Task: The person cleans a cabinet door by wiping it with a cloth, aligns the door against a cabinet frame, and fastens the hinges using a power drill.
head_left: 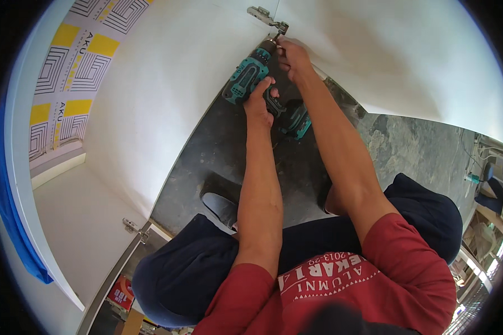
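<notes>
My left hand (261,103) is wrapped round the grip of a teal-and-black cordless drill (245,78), whose nose points up to a metal hinge (268,18) at the top of the white panels. My right hand (292,58) has its fingers closed at the drill's front end, just below the hinge; whether they pinch the bit or a screw is too small to tell. The drill's battery base (296,120) shows below my left hand, over the dark floor.
A white panel (140,84) rises on the left, another (402,61) on the right. A second hinge (134,228) is at lower left, beside a patterned sheet (72,84) and blue material (17,212). My knees and shoes are on the dark floor (190,156); clutter (486,201) lies far right.
</notes>
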`<control>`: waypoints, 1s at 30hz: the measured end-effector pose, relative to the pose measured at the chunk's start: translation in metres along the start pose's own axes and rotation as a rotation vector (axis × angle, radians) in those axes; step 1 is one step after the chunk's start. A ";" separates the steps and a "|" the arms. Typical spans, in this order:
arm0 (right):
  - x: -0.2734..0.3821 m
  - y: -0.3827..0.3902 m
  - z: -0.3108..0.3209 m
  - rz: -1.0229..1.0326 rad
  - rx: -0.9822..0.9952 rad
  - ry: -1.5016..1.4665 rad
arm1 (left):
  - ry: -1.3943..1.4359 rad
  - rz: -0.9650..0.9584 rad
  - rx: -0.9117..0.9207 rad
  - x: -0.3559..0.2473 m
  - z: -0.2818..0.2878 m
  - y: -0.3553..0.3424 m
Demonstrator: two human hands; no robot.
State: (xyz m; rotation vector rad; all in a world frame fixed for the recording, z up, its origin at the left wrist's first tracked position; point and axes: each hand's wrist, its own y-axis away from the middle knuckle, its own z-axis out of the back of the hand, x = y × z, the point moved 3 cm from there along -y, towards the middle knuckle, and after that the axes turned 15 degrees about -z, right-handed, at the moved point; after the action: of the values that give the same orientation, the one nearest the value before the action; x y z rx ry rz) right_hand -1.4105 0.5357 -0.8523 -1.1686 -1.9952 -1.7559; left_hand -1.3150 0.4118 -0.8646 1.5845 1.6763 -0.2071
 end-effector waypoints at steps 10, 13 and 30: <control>-0.005 0.005 0.005 -0.068 0.021 -0.067 | -0.051 -0.070 0.063 -0.009 0.001 -0.004; -0.007 0.004 0.008 -0.075 0.022 -0.079 | -0.079 -0.069 0.040 -0.002 0.001 -0.001; -0.011 0.003 0.019 -0.103 0.016 -0.079 | 0.020 -0.076 0.003 0.017 -0.001 0.005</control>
State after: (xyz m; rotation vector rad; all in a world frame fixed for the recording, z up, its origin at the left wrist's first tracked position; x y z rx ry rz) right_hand -1.3948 0.5487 -0.8623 -1.1669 -2.1472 -1.7634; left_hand -1.3088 0.4265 -0.8732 1.5309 1.7548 -0.2336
